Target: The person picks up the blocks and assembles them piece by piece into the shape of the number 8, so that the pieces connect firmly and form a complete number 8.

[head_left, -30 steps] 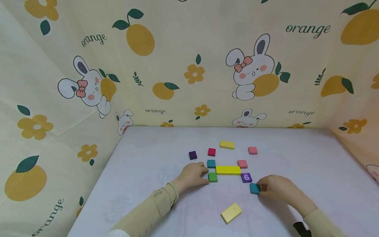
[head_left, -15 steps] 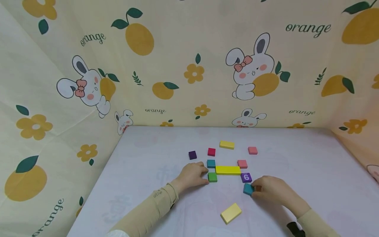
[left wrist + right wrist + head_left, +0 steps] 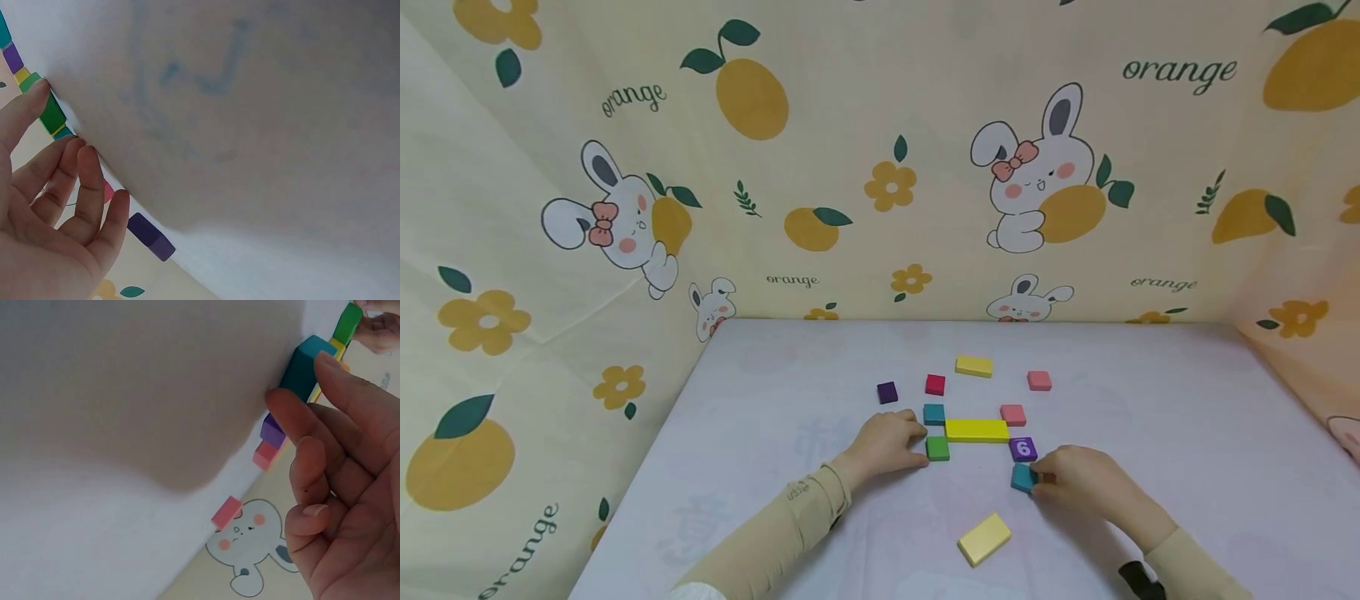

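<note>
Only the head view shows the white 6 (image 3: 1022, 449) on the purple block (image 3: 1015, 456); right hand (image 3: 1084, 481) pinches a boxy teal block (image 3: 1022, 478), left hand (image 3: 883, 442) rests relaxed fingers against a green block (image 3: 937, 449)

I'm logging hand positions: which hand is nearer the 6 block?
Right: the right hand is close beside the 6 block, on its right; the left hand is farther off, left of the green block.

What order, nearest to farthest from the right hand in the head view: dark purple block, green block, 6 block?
1. 6 block, left of the right hand
2. green block, beside the left hand
3. dark purple block, beyond the left hand
</note>
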